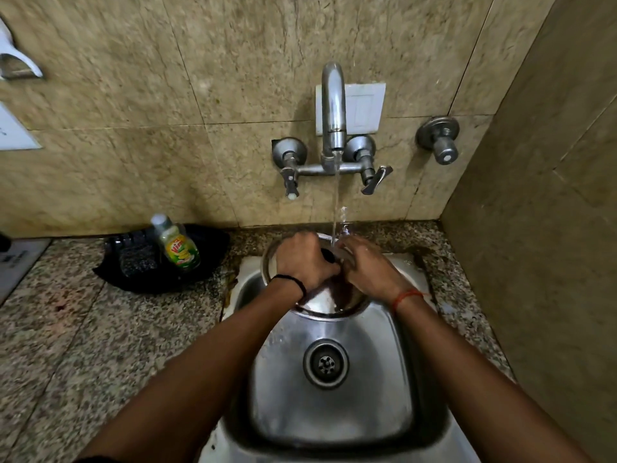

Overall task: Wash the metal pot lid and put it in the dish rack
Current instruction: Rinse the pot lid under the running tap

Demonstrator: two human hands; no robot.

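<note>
The round metal pot lid (pixel 320 304) is held over the far end of the steel sink (pixel 334 406), under water running from the tap (pixel 334 105). My left hand (pixel 305 262) grips the lid around its dark knob. My right hand (pixel 365 267) rests on the lid's upper right part, fingers in the stream. Both hands hide most of the lid; only its rim and lower face show. No dish rack is in view.
A green dish soap bottle (pixel 177 245) stands on a black tray (pixel 140 262) with a dark scrubber on the granite counter (pixel 100 329) at left. Tap handles (pixel 374 178) and a separate valve (pixel 440 142) project from the tiled wall. A side wall closes the right.
</note>
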